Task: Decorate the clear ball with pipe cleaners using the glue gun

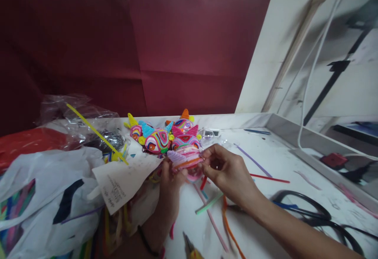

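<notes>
Gripping seen at both ends of pink pipe-cleaner piece (186, 158): left hand (169, 184) clamped on near-left edge, right hand (226, 170) pinched on right edge. Piece held just in front of finished colourful figures (165, 135), above white table (265, 164). Loose pipe cleaners (211, 205) scattered below piece. Risk judged: coils could be loosened if pinch slips; figures could be knocked by piece, being so near; paper slip (124, 182) beside left hand could be snagged.
</notes>
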A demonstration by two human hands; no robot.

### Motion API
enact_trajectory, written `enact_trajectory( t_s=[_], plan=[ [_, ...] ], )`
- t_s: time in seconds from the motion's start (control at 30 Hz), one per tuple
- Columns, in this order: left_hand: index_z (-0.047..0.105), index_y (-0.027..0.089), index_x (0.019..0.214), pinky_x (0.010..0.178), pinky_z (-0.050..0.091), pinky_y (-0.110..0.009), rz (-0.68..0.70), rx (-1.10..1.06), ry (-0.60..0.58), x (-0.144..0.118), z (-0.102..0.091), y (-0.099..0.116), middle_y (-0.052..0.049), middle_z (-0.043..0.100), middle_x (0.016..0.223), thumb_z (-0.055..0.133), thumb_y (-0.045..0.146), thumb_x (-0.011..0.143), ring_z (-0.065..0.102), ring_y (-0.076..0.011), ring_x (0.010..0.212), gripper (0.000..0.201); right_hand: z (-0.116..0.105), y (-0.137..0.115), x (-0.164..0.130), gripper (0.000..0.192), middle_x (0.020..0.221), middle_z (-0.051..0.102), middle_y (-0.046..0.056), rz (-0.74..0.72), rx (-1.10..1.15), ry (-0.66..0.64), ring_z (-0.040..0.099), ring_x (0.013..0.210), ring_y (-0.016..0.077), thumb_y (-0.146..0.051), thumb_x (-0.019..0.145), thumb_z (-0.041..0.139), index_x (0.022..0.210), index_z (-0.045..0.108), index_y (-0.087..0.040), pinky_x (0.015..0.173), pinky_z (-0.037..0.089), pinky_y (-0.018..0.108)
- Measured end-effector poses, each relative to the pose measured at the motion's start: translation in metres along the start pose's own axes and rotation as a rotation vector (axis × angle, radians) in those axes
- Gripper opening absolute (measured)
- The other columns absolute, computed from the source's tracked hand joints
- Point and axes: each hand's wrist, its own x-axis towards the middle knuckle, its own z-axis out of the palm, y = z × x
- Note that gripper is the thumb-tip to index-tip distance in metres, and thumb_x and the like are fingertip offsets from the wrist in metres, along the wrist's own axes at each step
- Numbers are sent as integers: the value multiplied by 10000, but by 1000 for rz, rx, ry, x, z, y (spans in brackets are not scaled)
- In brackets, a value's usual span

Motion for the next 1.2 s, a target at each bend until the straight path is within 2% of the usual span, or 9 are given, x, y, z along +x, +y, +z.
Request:
enact_trajectory(
  t_s=[0.23, 0.43, 0.6, 1.2],
  plan=[
    [558, 258, 1202, 1039, 463, -393, 4, -53, -48, 1, 0, -1, -49, 657, 1167, 725, 297, 727, 639, -238, 1087, 505, -4, -5, -2, 70, 639, 644, -20, -57, -56, 39, 578, 531, 133, -219, 740, 596, 808, 579, -223, 503, 445, 236],
    [564, 248, 1209, 966, 512, -392, 37, -23, -62, 2, -1, -1, -62, 664, 1150, 723, 295, 731, 645, -253, 1065, 506, -5, -8, -6, 74, 666, 662, -24, -99, -88, 57, 562, 516, 123, -209, 757, 599, 824, 577, -230, 482, 412, 231],
    [601, 252, 1191, 1012, 500, -403, 55, -38, -52, 2, 1, 0, -64, 671, 1191, 746, 292, 693, 632, -268, 1142, 520, -5, -8, -7, 81, 652, 665, -31, -90, -80, 57, 576, 512, 127, -202, 751, 604, 820, 582, -237, 487, 424, 233],
    [584, 248, 1199, 1086, 437, -458, 71, -21, -60, 3, -3, -5, -72, 648, 1208, 739, 304, 712, 602, -277, 1177, 514, -4, -2, -8, 93, 658, 634, -29, -39, -57, 49, 578, 547, 136, -197, 751, 579, 835, 566, -233, 529, 447, 246]
  ],
)
